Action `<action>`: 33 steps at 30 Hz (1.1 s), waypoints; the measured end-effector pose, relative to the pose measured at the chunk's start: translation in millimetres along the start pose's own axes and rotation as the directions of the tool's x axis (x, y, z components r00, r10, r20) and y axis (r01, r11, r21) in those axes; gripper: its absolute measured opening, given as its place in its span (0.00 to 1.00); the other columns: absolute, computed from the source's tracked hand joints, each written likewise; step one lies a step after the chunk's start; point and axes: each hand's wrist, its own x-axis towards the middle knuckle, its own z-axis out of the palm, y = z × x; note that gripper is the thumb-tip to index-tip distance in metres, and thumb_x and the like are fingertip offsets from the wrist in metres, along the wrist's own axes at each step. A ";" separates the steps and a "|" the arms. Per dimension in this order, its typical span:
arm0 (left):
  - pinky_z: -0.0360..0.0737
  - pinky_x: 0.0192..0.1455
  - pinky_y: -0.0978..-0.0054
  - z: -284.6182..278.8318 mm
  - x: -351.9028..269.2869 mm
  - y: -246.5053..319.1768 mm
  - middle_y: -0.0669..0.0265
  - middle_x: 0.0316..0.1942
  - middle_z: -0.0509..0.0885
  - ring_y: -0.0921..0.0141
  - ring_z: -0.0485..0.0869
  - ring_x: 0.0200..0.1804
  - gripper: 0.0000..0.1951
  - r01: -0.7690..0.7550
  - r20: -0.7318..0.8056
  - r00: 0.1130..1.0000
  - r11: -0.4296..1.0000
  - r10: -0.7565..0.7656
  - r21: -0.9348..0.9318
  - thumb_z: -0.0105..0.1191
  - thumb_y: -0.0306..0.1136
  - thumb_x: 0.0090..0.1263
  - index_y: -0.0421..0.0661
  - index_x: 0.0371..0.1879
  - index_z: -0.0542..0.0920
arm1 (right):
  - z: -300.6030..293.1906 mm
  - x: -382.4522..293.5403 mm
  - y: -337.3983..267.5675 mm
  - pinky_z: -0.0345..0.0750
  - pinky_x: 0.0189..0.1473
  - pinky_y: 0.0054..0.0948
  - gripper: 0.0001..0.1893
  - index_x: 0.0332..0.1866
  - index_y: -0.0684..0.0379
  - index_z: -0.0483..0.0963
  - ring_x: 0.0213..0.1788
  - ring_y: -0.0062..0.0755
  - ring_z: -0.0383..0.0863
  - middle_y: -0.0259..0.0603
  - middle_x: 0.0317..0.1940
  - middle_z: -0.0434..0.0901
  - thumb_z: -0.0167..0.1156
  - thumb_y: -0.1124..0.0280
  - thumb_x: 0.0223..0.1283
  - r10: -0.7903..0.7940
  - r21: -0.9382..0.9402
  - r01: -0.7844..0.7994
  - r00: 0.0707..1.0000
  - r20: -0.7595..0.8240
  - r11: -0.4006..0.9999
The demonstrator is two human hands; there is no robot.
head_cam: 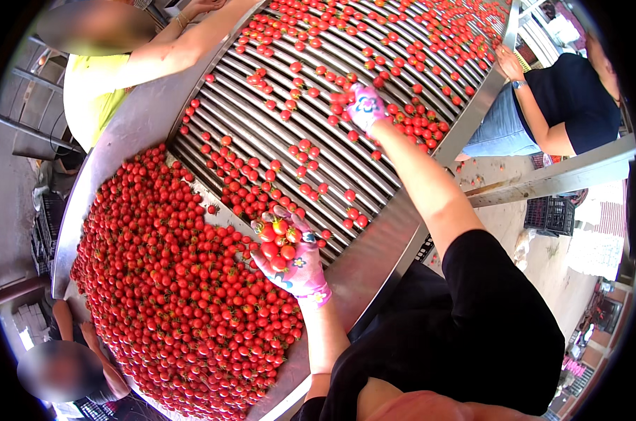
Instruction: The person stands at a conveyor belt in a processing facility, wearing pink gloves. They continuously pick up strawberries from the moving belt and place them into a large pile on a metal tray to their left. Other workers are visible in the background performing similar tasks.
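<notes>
My left hand [294, 271], in a pink floral glove, is turned palm up with its fingers curled around several cherry tomatoes [276, 242]. Some of these are orange or greenish near the stem. It hovers over the edge between the metal roller conveyor [234, 126] and a big heap of red cherry tomatoes [191, 305]. My right hand [366, 105], gloved alike, reaches across to the middle of the rollers. Its fingers are at a few loose tomatoes [341, 100]; motion blur hides whether any is gripped.
Metal side walls [370, 268] border the conveyor. A person in a yellow top [94, 94] leans in at the upper left, another in a dark shirt [565, 100] stands at the right, and a third person's arm [105, 363] shows at the lower left. A black crate [549, 216] sits on the floor.
</notes>
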 end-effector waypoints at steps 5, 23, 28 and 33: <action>0.70 0.66 0.59 -16.4 -2.5 -10.8 0.56 0.57 0.77 0.60 0.72 0.64 0.21 -0.287 0.125 0.954 0.714 0.272 0.639 0.58 0.34 0.64 0.42 0.56 0.73 | 10.1 -142.5 -62.8 0.77 0.47 0.25 0.08 0.43 0.61 0.78 0.42 0.25 0.81 0.36 0.39 0.82 0.52 0.77 0.63 -0.292 0.941 -0.277 0.932 0.214 -0.194; 0.56 0.71 0.51 -95.8 -151.5 -151.7 0.44 0.67 0.59 0.44 0.58 0.69 0.36 -0.545 0.174 0.741 -0.429 -0.649 0.720 0.60 0.41 0.55 0.43 0.64 0.67 | -161.6 -368.2 96.8 0.65 0.71 0.38 0.23 0.68 0.55 0.64 0.69 0.37 0.66 0.37 0.66 0.67 0.51 0.65 0.69 -0.052 0.540 -0.464 0.790 0.611 -0.702; 0.51 0.71 0.45 -134.9 -151.5 -180.6 0.47 0.67 0.61 0.45 0.54 0.71 0.33 -0.674 -0.017 0.563 -0.471 -0.826 0.569 0.57 0.47 0.59 0.43 0.63 0.68 | -131.7 -365.3 215.7 0.68 0.67 0.42 0.24 0.70 0.53 0.62 0.65 0.37 0.70 0.44 0.63 0.70 0.47 0.60 0.71 0.492 0.685 -0.711 0.544 0.680 -0.161; 0.69 0.63 0.54 -97.9 -114.4 -166.3 0.58 0.48 0.78 0.56 0.74 0.57 0.16 -0.817 0.263 0.369 -0.176 -0.892 0.549 0.57 0.32 0.58 0.43 0.46 0.77 | -97.0 -233.1 308.2 0.75 0.54 0.29 0.22 0.64 0.58 0.67 0.53 0.30 0.75 0.42 0.55 0.75 0.54 0.65 0.66 0.261 0.700 -0.328 0.943 0.205 0.634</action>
